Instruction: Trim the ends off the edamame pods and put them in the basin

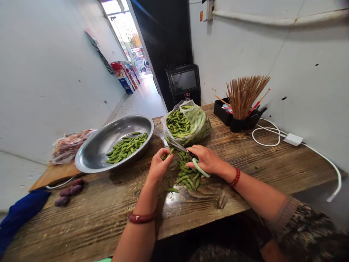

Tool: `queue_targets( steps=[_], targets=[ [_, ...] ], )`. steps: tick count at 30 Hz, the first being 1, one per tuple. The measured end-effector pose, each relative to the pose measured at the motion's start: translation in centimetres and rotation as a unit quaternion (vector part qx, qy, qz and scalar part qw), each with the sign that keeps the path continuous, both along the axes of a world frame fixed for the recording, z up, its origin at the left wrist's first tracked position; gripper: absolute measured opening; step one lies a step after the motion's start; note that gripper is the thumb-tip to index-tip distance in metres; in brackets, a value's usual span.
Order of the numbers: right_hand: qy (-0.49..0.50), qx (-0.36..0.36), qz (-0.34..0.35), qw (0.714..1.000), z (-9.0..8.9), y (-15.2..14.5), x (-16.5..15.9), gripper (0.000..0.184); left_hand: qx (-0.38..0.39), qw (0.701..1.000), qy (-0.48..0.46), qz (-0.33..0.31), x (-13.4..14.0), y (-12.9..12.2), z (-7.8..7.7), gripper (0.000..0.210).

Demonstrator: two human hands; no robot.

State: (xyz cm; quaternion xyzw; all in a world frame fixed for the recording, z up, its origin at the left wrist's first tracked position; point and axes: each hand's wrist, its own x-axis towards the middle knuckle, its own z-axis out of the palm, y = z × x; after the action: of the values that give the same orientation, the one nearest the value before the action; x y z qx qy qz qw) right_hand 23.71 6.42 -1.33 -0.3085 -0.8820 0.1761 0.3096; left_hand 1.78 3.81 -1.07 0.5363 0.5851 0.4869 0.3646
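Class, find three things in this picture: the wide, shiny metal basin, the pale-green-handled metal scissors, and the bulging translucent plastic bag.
Pale-green-handled metal scissors (199, 168): head view, on the handle loop.
Wide, shiny metal basin (98, 147): head view, on the bare inside.
Bulging translucent plastic bag (201, 126): head view, on its side.

Green pods (190, 178), silvery basin (95, 148); reddish bangle (141, 218)

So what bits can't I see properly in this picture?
All in the head view:
1. Edamame pod being held: the left hand covers part of it.
2. Scissors: the right hand hides part of them.
3. Pods low in the plastic bag: cloudy, folded plastic blurs them.
4. Inside the black holder: its sides hide the bottom.
5. Blue cloth: cut off by the left edge.
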Motion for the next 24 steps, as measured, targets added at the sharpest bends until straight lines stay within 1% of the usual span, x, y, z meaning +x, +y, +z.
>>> queue_targets(
  steps=[2,5,12,19,24],
  targets=[
    [-0.001,0.01,0.007,1.0,0.1,-0.1,0.0,0.043,-0.026,0.996,-0.08,-0.026,0.6,-0.5,0.6,0.025],
    [-0.011,0.023,0.014,1.0,0.2,-0.3,0.0,0.05,-0.032,0.99,-0.129,-0.056,1.3,-1.0,1.3,0.03],
    [-0.022,0.03,0.028,0.999,0.2,-0.4,-0.1,0.053,-0.017,0.989,-0.119,-0.081,1.2,-1.2,1.3,0.024],
    [-0.018,0.035,0.041,0.998,0.4,-0.5,-0.1,0.056,-0.024,0.991,-0.105,-0.079,1.5,-1.4,1.4,0.026],
    [-0.013,0.032,0.049,0.998,0.5,-0.6,-0.1,0.057,-0.014,0.993,-0.085,-0.082,1.4,-1.4,1.2,0.024]
  ],
)
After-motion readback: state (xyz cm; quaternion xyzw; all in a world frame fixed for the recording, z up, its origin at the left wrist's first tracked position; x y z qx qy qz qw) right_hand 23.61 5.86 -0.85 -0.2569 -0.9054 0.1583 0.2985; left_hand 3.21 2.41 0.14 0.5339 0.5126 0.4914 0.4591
